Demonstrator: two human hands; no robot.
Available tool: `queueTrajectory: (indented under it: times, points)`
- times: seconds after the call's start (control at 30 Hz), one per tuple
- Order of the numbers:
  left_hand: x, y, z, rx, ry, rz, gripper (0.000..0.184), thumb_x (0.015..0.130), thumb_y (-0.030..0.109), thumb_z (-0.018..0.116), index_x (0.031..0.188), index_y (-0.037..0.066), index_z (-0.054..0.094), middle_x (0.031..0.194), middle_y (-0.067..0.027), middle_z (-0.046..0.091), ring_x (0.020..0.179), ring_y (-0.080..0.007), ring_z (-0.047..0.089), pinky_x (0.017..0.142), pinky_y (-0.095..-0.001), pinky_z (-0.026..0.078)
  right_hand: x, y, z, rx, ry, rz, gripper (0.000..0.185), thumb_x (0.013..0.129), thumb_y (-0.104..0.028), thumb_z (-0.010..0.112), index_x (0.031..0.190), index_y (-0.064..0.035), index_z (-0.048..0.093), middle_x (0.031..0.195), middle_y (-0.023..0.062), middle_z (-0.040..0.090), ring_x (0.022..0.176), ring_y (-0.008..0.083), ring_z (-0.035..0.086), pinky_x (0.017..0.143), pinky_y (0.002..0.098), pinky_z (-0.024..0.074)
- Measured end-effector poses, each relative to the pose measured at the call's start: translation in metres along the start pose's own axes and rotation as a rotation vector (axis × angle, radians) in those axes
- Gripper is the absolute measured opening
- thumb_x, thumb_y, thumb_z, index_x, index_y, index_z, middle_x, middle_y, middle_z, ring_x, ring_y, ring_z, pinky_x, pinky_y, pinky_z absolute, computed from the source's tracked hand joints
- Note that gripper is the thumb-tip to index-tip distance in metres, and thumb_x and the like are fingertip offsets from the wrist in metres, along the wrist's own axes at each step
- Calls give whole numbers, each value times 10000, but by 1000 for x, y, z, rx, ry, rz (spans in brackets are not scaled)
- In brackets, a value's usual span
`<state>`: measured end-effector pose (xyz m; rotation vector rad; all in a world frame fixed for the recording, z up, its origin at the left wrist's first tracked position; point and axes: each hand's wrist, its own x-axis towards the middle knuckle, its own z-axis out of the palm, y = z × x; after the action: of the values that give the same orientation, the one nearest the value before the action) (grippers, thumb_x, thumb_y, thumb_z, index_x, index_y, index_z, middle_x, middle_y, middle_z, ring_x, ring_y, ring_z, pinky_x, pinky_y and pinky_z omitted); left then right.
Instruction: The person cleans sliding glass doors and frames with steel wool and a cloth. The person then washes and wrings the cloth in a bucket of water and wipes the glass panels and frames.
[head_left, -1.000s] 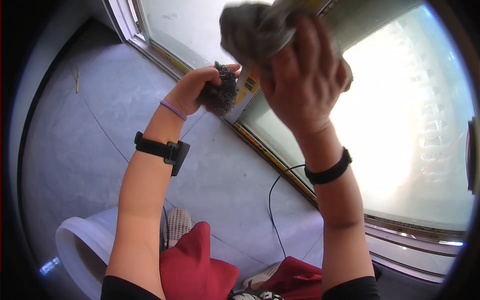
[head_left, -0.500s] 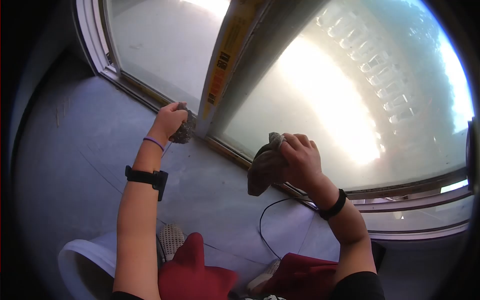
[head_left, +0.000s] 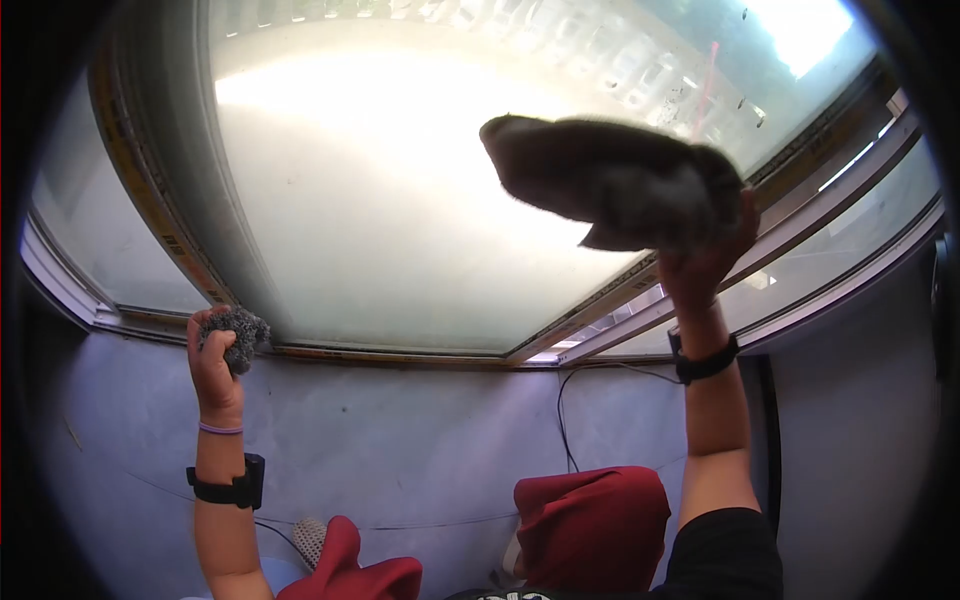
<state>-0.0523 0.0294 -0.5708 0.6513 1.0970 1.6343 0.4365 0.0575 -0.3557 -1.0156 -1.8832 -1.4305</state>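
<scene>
My left hand (head_left: 213, 372) is closed around a grey, curly steel-wool scourer (head_left: 236, 338) near the lower left corner of the large glass pane (head_left: 400, 220). Raised at the right, my right hand (head_left: 712, 262) grips a dark grey cloth (head_left: 620, 180). The cloth spreads out leftward from the hand, in front of the glass, and looks dark against the bright light. Whether it touches the pane I cannot tell. The cloth hides part of my right fingers.
The window's frame (head_left: 400, 357) runs along the floor (head_left: 400, 430), with another framed pane (head_left: 110, 240) at the left. A black cable (head_left: 562, 410) lies near the frame's right corner. Part of a pale bucket (head_left: 275, 572) shows at the bottom left, beside a shoe (head_left: 310, 540).
The view has swung toward the large pane. My right hand has moved up and right with the cloth, which now hangs spread out. My left hand still holds the scourer, lower in view.
</scene>
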Motion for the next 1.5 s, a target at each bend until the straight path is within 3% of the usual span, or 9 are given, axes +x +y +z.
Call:
queueTrajectory:
  times: [0.27,0.47,0.6,0.77,1.13,1.27,1.33,1.43,1.5]
  points:
    - [-29,4,39,8,-259,-111,261,635,5,452,880,92,435,1060,-73,464,902,-177,490,826,-316,466,-188,-139,21,442,-590,-406,111,755,-231,563,862,-209,549,1203,-32,513,1150,133,443,908,344,347]
    - [-48,33,100,18,-468,-1,208,683,115,511,869,93,421,1093,-95,471,929,-180,524,861,-330,479,-214,-87,-8,568,-1315,118,308,634,-154,618,938,-115,581,1060,40,564,1093,237,487,843,341,417]
    - [-66,93,128,-59,-565,37,191,838,244,537,825,93,421,1022,-108,515,909,-166,539,809,-314,500,-220,-35,-45,657,-1045,740,271,609,-169,583,844,-33,585,848,123,616,865,376,562,782,457,461]
    - [-126,158,154,333,-739,197,271,786,278,611,759,99,409,955,-89,507,830,-124,502,723,-276,485,-200,-2,-99,1272,-532,1472,426,687,14,483,1106,47,554,989,80,614,945,180,589,871,294,465]
    - [-215,183,198,1077,-956,988,243,582,89,646,711,70,441,919,-116,562,835,-233,519,756,-329,429,-149,46,-174,1870,425,1457,462,847,-108,341,1286,34,363,1164,171,528,1029,242,571,895,347,484]
    - [-227,149,211,980,-914,584,616,615,124,695,1180,47,461,1050,-172,563,844,-222,555,750,-358,473,-110,34,-191,1708,190,1636,432,828,-20,365,1258,26,365,1135,158,521,1001,219,572,862,331,492]
    - [-231,118,228,987,-990,376,956,644,138,735,1417,89,174,1162,-191,523,868,-235,580,740,-356,504,-82,12,-192,1771,91,1641,422,818,-3,425,1237,35,389,1101,127,530,994,186,563,864,302,480]
    - [-227,55,248,678,-1019,-85,959,702,141,748,1429,76,127,1281,-183,431,933,-240,593,725,-317,529,-59,-26,-172,1969,-77,1335,381,805,-52,509,1177,14,465,1106,100,545,980,160,555,833,281,468]
    - [-227,32,261,481,-1165,-266,863,760,126,705,1425,73,158,1315,-156,390,1006,-233,574,768,-316,526,-46,-48,-159,1454,-385,1034,403,783,-106,564,1155,16,467,1140,157,505,1080,238,502,951,333,393]
